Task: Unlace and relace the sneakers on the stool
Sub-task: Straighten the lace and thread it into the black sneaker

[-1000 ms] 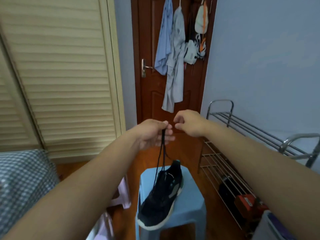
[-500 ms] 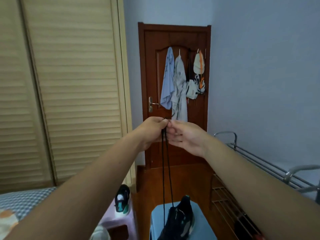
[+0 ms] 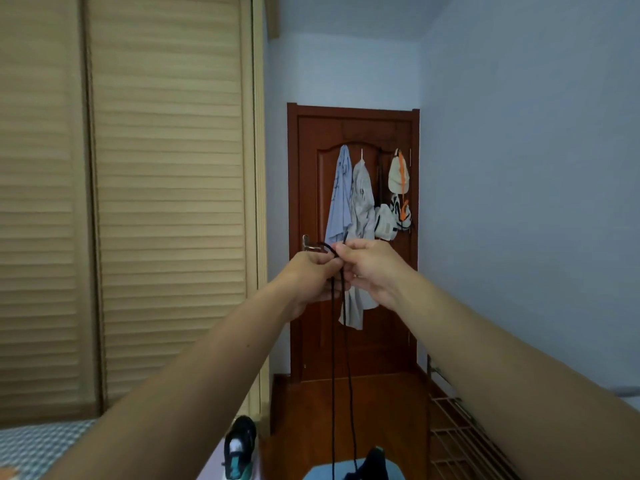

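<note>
Both my hands are raised in front of the door and meet at the top of a black shoelace (image 3: 334, 358). My left hand (image 3: 311, 275) pinches the lace, and my right hand (image 3: 369, 268) grips it just beside, the lace ends sticking up between them. Two strands hang straight down to a black sneaker (image 3: 372, 465), of which only the heel end shows at the bottom edge on the light blue stool (image 3: 322, 474). A second sneaker (image 3: 239, 448), black with white and teal, stands to the left on a pale stool.
A brown door (image 3: 349, 341) with hanging clothes and caps stands straight ahead. A louvred wardrobe (image 3: 138, 202) fills the left side. A metal shoe rack (image 3: 457, 438) runs along the blue wall on the right. A checked bed cover (image 3: 38, 445) lies at bottom left.
My view has tilted upward, so the stool and sneaker dropped to the bottom edge. My right hand closed in on the left and took hold of the lace, which is now pulled up long.
</note>
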`<state>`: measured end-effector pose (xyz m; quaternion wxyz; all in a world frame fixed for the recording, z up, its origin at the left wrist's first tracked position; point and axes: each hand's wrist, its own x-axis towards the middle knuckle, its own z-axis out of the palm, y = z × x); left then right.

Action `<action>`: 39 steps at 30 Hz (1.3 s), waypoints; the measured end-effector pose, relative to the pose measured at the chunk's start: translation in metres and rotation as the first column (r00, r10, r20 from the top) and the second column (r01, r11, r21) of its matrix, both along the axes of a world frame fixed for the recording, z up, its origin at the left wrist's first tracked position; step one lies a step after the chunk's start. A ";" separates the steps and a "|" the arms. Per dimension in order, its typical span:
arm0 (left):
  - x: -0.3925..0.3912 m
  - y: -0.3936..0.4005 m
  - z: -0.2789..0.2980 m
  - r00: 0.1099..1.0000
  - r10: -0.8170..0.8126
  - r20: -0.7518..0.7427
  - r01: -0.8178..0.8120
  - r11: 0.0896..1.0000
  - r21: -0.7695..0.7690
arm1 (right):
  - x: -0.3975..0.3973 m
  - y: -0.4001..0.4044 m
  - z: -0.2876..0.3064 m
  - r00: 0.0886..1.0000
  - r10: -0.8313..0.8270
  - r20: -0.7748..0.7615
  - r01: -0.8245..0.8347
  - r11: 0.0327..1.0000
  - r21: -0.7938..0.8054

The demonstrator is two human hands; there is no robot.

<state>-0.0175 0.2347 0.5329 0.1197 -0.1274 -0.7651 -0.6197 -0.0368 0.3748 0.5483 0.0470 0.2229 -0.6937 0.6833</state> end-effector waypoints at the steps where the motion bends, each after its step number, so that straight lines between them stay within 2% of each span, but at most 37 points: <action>1: 0.002 -0.001 0.001 1.000 0.005 -0.002 -0.005 1.000 -0.014 | 0.000 0.000 -0.001 1.000 0.004 -0.006 -0.004 1.000 0.012; 4: 0.006 -0.001 0.000 1.000 0.023 -0.010 -0.024 0.999 -0.025 | -0.002 -0.003 -0.005 1.000 0.026 -0.009 -0.026 0.999 0.034; 7: 0.006 0.000 0.001 0.993 0.114 0.003 -0.114 0.993 0.009 | -0.002 -0.001 -0.013 0.989 0.129 0.066 -0.130 0.991 0.010; 11: 0.007 -0.006 0.002 0.986 0.166 0.024 -0.167 0.985 0.034 | -0.004 0.009 -0.029 0.983 0.178 0.042 -0.182 0.976 0.118; 15: 0.007 -0.008 -0.011 0.989 0.134 0.056 -0.141 0.978 0.152 | -0.005 0.014 -0.046 0.998 -0.016 -0.056 0.028 0.976 0.214; 19: 0.011 -0.018 -0.050 0.973 0.227 0.032 -0.229 0.951 0.208 | -0.026 0.029 -0.106 0.979 -0.173 0.105 0.138 0.951 0.277; 21: 0.021 -0.027 -0.089 0.975 0.199 0.097 -0.218 0.944 0.249 | -0.037 0.044 -0.163 0.941 -0.302 0.153 0.211 0.876 0.433; 22: 0.025 -0.032 -0.114 0.968 0.202 0.147 -0.231 0.948 0.219 | -0.042 0.053 -0.197 0.928 -0.352 0.127 0.226 0.797 0.560; 23: 0.029 -0.040 -0.140 0.951 0.240 0.194 -0.264 0.958 0.110 | -0.044 0.061 -0.228 0.918 -0.389 0.083 0.235 0.698 0.676; 24: 0.031 -0.047 -0.166 0.921 0.324 0.215 -0.301 0.945 -0.129 | -0.046 0.069 -0.259 0.909 -0.416 0.039 0.243 0.602 0.760; 25: 0.031 -0.056 -0.196 0.886 0.407 0.220 -0.273 0.843 -0.463 | -0.045 0.073 -0.288 0.896 -0.442 0.033 0.243 0.551 0.798; 26: 0.032 -0.061 -0.225 0.851 0.485 0.199 -0.174 0.618 -0.766 | -0.042 0.074 -0.313 0.887 -0.460 0.033 0.250 0.540 0.804; 27: 0.037 -0.064 -0.254 0.818 0.557 0.146 -0.055 0.329 -0.943 | -0.040 0.072 -0.336 0.882 -0.470 0.044 0.259 0.559 0.788; 28: 0.044 -0.065 -0.280 0.796 0.600 0.086 0.006 0.134 -0.991 | -0.038 0.069 -0.355 0.880 -0.473 0.051 0.272 0.588 0.762; 29: 0.048 -0.066 -0.301 0.790 0.611 0.045 0.043 0.018 -0.999 | -0.035 0.065 -0.369 0.874 -0.482 0.060 0.296 0.626 0.722; 31: 0.048 -0.071 -0.338 0.769 0.640 -0.002 0.032 -0.041 -0.999 | -0.027 0.058 -0.395 0.860 -0.506 0.066 0.358 0.691 0.628; 33: 0.041 -0.078 -0.373 0.762 0.647 -0.026 -0.067 0.039 -0.997 | -0.022 0.053 -0.423 0.839 -0.525 0.140 0.377 0.748 0.546; 34: 0.038 -0.080 -0.385 0.761 0.648 0.021 -0.130 0.184 -0.974 | -0.019 0.053 -0.437 0.833 -0.519 0.194 0.361 0.775 0.519; 35: 0.034 -0.083 -0.402 0.773 0.626 0.103 -0.182 0.375 -0.909 | -0.016 0.052 -0.453 0.827 -0.504 0.249 0.330 0.793 0.512; 36: 0.033 -0.082 -0.418 0.791 0.583 0.188 -0.247 0.584 -0.773 | -0.014 0.052 -0.465 0.823 -0.485 0.294 0.288 0.804 0.521; 37: 0.035 -0.075 -0.431 0.799 0.541 0.263 -0.297 0.735 -0.609 | -0.014 0.049 -0.473 0.823 -0.470 0.318 0.257 0.809 0.529; 38: 0.035 -0.067 -0.443 0.799 0.516 0.309 -0.347 0.815 -0.464 | -0.017 0.047 -0.475 0.834 -0.465 0.298 0.255 0.803 0.538; 39: 0.034 -0.058 -0.452 0.788 0.510 0.346 -0.384 0.845 -0.372 | -0.021 0.044 -0.473 0.861 -0.451 0.235 0.271 0.798 0.538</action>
